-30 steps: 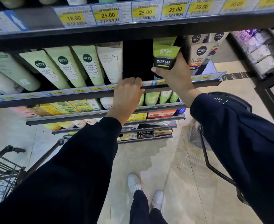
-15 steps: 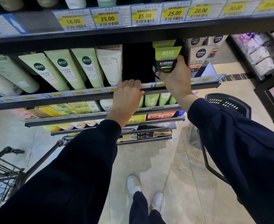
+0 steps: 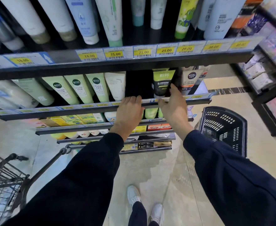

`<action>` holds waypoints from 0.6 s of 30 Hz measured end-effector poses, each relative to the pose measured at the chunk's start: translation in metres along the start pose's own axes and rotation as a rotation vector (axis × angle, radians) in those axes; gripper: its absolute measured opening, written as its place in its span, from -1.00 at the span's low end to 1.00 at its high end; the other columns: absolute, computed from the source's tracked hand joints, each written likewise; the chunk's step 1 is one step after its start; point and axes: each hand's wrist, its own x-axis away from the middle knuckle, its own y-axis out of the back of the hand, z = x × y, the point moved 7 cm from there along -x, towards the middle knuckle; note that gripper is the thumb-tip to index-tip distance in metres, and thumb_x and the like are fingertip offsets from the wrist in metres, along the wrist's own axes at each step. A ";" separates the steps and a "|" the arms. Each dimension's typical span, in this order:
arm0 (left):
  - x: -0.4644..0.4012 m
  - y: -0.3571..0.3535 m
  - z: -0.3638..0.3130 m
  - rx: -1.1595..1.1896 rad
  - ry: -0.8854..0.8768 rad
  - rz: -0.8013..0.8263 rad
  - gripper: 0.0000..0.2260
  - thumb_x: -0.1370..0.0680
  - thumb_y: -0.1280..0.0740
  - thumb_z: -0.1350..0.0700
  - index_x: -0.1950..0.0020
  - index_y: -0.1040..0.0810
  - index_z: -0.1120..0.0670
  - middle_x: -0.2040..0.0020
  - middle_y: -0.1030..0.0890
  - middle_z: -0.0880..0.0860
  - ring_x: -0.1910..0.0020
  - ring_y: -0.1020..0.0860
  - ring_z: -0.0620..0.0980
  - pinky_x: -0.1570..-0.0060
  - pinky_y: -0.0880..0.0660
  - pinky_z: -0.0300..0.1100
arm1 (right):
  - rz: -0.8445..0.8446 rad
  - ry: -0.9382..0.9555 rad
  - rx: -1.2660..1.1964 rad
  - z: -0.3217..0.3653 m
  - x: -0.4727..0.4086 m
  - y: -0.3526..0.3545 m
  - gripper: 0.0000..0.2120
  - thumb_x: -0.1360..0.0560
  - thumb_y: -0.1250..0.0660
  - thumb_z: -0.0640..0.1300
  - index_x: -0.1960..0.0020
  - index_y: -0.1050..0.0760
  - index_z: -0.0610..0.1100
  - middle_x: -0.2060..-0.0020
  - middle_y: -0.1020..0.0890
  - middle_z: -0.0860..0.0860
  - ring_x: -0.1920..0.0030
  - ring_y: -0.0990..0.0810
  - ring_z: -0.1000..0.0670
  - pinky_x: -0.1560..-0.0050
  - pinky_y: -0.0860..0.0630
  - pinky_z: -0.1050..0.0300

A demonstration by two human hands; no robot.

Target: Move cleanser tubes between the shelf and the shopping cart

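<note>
While resting over the front rail of the shelf (image 3: 101,108), left hand (image 3: 129,111) lies flat, fingers (image 3: 134,100) straight and relaxed, grasping nothing. Just to its right, right hand (image 3: 173,108) reaches up to the green-and-black tube (image 3: 162,82), which stands upright on that shelf beside a dark gap. Thumb touches the tube's right edge near its base; remaining fingers of that hand hidden behind the tube, so cannot tell whether grasping or merely touching it. Right of the tube, nearly touching, an orange-and-white tube (image 3: 188,80). Left of the gap, pale green tubes (image 3: 78,90) leaning in a row. Cart (image 3: 2,180) at lower left, well apart from both hands. Black basket (image 3: 223,128) on the floor at right, below the right forearm.
</note>
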 end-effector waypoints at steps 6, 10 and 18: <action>0.071 0.064 -0.005 0.035 0.141 -0.032 -0.56 -0.62 -0.37 0.02 -0.42 -0.48 0.22 -0.26 -0.60 0.21 -0.26 -0.56 0.24 -0.24 -0.54 0.13 | 0.121 0.291 0.310 0.026 0.087 0.014 -0.47 -0.66 -0.25 0.08 -0.55 -0.38 -0.14 -0.48 -0.48 -0.15 -0.41 -0.51 -0.20 -0.32 -0.52 -0.09; 0.136 0.105 0.008 0.016 0.284 -0.040 -0.62 -0.64 -0.28 -0.03 -0.37 -0.52 0.17 -0.22 -0.61 0.18 -0.22 -0.57 0.24 -0.21 -0.54 0.14 | 0.249 0.485 0.355 0.056 0.148 0.009 -0.49 -0.70 -0.19 0.12 -0.58 -0.36 -0.08 -0.54 -0.41 -0.11 -0.53 -0.38 -0.16 -0.52 -0.36 -0.10; 0.263 0.187 0.053 -0.058 0.631 -0.112 -0.64 -0.60 -0.27 -0.03 -0.33 -0.54 0.13 -0.19 -0.61 0.15 -0.17 -0.55 0.22 -0.16 -0.54 0.14 | 0.518 0.698 0.356 0.133 0.227 -0.011 -0.42 -0.72 0.01 0.21 -0.69 -0.05 0.06 -0.69 -0.02 0.06 -0.68 0.06 0.00 -0.58 0.22 0.14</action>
